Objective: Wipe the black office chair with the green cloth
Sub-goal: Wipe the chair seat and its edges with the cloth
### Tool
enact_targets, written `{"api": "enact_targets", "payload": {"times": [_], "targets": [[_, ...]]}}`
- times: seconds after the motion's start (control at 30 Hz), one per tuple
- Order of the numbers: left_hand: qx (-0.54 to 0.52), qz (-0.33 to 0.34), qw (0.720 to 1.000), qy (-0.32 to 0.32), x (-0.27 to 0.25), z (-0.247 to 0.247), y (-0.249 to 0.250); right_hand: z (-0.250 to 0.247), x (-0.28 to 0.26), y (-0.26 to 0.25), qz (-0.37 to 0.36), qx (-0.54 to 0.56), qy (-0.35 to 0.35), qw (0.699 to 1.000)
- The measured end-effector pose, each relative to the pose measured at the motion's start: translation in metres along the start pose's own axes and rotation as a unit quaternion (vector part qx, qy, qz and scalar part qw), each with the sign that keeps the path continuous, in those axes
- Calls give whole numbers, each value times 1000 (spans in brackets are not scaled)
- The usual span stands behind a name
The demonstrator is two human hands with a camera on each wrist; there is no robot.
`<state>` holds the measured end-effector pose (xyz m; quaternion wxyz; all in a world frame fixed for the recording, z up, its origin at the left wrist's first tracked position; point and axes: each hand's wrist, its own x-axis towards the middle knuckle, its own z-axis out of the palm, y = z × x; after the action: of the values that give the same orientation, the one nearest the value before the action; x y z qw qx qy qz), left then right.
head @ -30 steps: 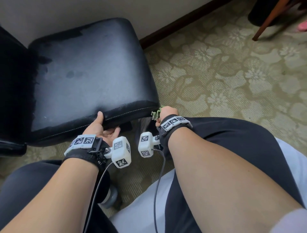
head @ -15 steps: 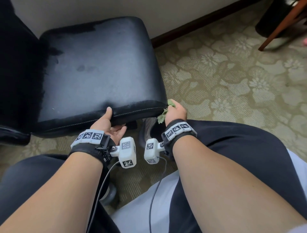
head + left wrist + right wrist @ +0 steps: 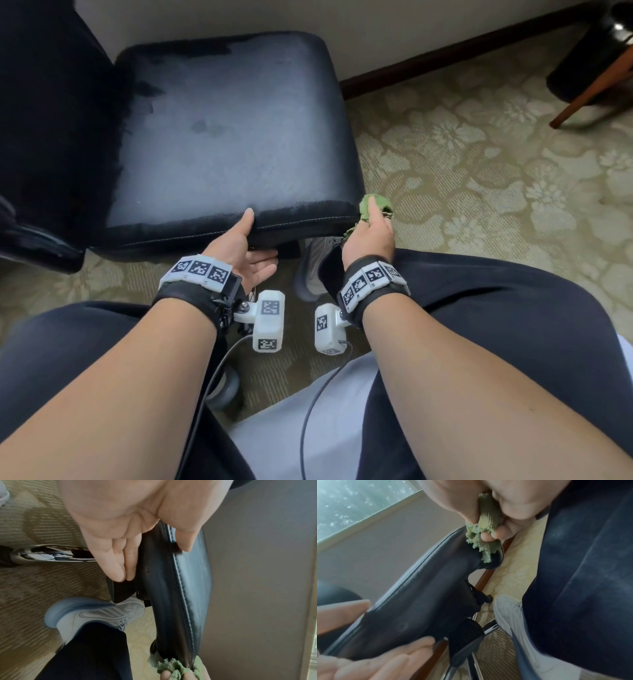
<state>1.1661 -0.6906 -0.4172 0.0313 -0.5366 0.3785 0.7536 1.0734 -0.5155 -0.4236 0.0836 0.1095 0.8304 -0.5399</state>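
Observation:
The black office chair (image 3: 226,130) fills the upper left of the head view, its padded seat facing me. My left hand (image 3: 245,245) grips the seat's front edge (image 3: 173,582), thumb on top and fingers (image 3: 118,566) underneath. My right hand (image 3: 371,233) holds the bunched green cloth (image 3: 373,205) against the seat's front right corner. In the right wrist view the cloth (image 3: 481,539) is pinched between the fingers and touches the corner of the black cushion (image 3: 423,595). The left wrist view shows the cloth (image 3: 173,668) at the bottom edge.
Patterned carpet (image 3: 479,178) spreads to the right. A dark baseboard (image 3: 445,51) runs along the wall. A wooden furniture leg (image 3: 596,85) stands at the far right. My grey shoe (image 3: 96,614) rests under the seat near the chair's chrome base (image 3: 471,649).
My right hand has moved up and forward with the cloth, from below the seat's front right corner onto that corner. My left hand keeps its grip on the front edge.

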Motion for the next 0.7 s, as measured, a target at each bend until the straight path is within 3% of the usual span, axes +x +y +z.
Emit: {"api": "enact_targets", "payload": {"times": [0.2,0.33,0.43,0.57,0.7], "targets": [[-47,-24,999,-3,-11,-34,17,-2,-19,-1,-88,-150,-21,984],[-124,8,992,29,-19,-64,33,-1,-30,-6,-130,-203,-38,970],[-165,9,986,-13,-29,-77,38,9,-42,-15,-185,-241,-78,949],[-228,-1,971,-74,-35,-86,35,38,-69,-26,-272,-291,-173,901],[-231,-3,967,-111,-32,-90,32,62,-79,-28,-267,-276,-174,907]]}}
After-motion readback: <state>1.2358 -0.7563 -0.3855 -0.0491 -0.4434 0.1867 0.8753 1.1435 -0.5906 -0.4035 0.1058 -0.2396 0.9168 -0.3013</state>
